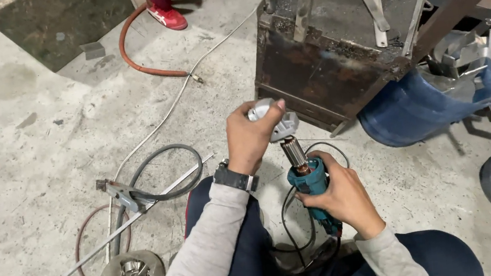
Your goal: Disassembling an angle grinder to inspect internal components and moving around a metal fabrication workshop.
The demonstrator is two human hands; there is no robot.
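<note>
A: Teal power tool body [314, 189], armature end up and tilted up-left, low centre over the lap. Right hand [342, 198] has fingers curled tight round it.

B: Silver gear housing [273, 118]?

A: Just above-left of the armature tip, apart from it. Left hand [248, 137] pinches it, fingers closed.

B: Room?

A: Rusty metal frame [324, 67] close behind; bare concrete floor [29, 132] to the left.

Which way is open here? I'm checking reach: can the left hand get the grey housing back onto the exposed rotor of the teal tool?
Probably yes: the left hand holds the grey housing just above the rotor, with nothing between; the right hand grips the teal tool.
</note>
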